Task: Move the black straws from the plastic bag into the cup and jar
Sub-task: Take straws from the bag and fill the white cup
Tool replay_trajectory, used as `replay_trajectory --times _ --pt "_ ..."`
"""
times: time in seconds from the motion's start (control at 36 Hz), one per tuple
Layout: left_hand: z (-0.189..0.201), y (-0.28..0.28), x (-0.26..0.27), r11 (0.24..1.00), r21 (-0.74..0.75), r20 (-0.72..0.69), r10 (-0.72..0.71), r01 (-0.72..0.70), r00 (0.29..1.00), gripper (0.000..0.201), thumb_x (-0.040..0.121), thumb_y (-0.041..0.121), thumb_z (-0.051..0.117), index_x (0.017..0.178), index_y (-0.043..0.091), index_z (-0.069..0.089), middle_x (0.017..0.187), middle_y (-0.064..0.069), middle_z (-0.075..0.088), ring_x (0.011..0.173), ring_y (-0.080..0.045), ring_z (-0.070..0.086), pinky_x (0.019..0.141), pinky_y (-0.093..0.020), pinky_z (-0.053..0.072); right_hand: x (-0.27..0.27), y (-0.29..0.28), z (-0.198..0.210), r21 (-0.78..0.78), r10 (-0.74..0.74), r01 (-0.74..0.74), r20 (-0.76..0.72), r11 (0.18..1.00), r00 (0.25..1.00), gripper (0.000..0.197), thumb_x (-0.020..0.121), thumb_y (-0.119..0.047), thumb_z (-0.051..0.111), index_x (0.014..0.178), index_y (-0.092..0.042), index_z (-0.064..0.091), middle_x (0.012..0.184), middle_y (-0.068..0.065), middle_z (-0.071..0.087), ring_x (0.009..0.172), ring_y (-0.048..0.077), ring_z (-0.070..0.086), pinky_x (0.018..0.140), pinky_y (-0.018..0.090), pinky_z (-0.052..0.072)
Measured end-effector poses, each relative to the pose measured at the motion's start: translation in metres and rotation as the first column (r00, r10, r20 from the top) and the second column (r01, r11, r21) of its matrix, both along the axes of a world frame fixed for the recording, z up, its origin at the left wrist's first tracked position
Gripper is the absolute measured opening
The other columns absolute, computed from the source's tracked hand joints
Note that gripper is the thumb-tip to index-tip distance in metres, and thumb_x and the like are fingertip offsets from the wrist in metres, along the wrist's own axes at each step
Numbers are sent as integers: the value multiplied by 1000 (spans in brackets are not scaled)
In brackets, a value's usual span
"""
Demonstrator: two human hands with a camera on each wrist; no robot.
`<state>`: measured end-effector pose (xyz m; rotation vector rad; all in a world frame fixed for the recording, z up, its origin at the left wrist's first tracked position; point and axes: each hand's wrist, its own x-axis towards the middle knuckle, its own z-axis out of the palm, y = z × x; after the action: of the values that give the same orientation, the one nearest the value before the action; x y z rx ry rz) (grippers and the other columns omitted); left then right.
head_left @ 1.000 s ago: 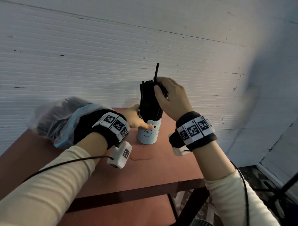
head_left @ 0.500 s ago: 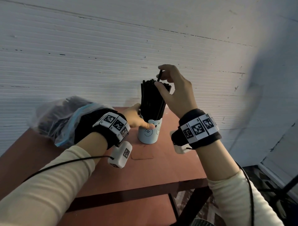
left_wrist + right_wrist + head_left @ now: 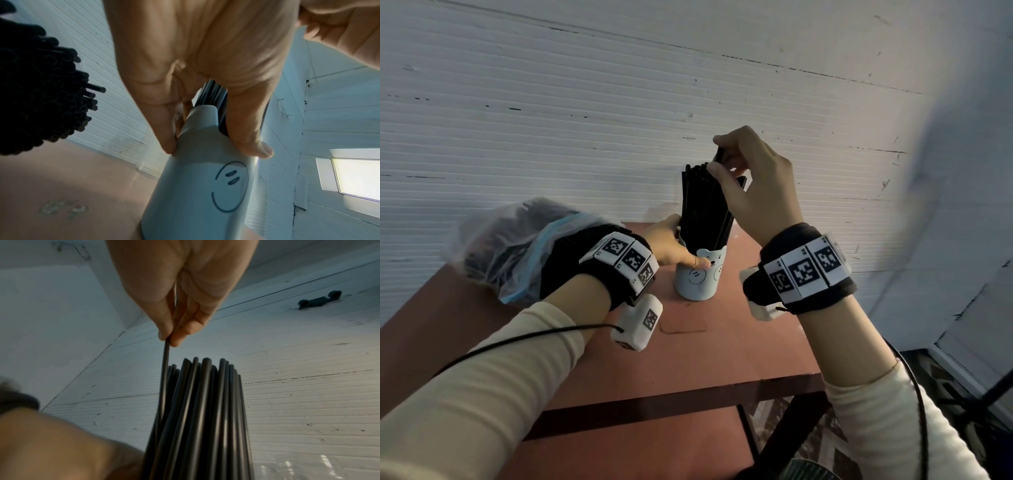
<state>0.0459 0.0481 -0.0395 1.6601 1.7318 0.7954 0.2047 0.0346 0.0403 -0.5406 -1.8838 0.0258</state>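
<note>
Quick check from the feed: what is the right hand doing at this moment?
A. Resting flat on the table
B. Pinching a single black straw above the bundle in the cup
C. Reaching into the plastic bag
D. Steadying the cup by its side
B. In the right wrist view the right hand pinches one black straw that rises above the bundle standing in the cup, while the left hand holds the cup.

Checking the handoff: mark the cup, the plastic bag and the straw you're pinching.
cup (image 3: 697,279), head view, front wall beside the printed face.
plastic bag (image 3: 493,240), head view, crinkled side.
pinched straw (image 3: 166,356), right wrist view, shaft below the fingertips.
</note>
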Motion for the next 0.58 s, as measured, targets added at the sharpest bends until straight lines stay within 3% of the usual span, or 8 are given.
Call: replay_trajectory --times 0.19,0.33,0.39,0.47,0.58 --pt "1 -2 -1 1000 -6 -18 20 -20 1000 97 50 46 92 132 24 45 122 1 61 113 -20 59 103 -43 46 1 -1 -8 27 -43 43 -11 999 999 17 85 -2 64 101 1 61 92 -10 59 77 4 57 75 11 48" --pt "1 -6 -2 1000 -21 -11 -4 4 1000 93 61 42 89 137 21 41 125 6 56 115 -15 54 103 -33 43 4 -3 -8 22 -63 63 0 998 998 17 87 -3 63 103 1 59 93 -10 59 78 5 58 75 9 47" --pt "4 -8 -1 1000 -17 -7 -16 16 1000 83 69 34 86 137 18 41 121 7 54 111 -13 52 97 -27 41 6 -5 -9 -6 -61 61 0 998 998 21 88 -5 61 107 0 56 89 -8 61 75 6 60 72 10 47" --pt "8 -9 -4 1000 -17 9 -18 18 1000 76 73 32 84 137 18 44 122 3 57 114 -16 56 98 -29 45 9 -10 -15 -75 -31 33 20 997 999 33 89 -8 60 120 -7 49 81 -3 65 71 7 63 68 11 47" --pt "6 -10 -8 1000 -9 -11 -16 16 1000 81 64 44 87 133 26 50 123 5 62 114 -16 58 100 -35 48 6 -11 -26 -126 5 -3 18 992 1000 53 87 -4 60 134 -15 40 83 -1 67 74 4 64 70 12 47"
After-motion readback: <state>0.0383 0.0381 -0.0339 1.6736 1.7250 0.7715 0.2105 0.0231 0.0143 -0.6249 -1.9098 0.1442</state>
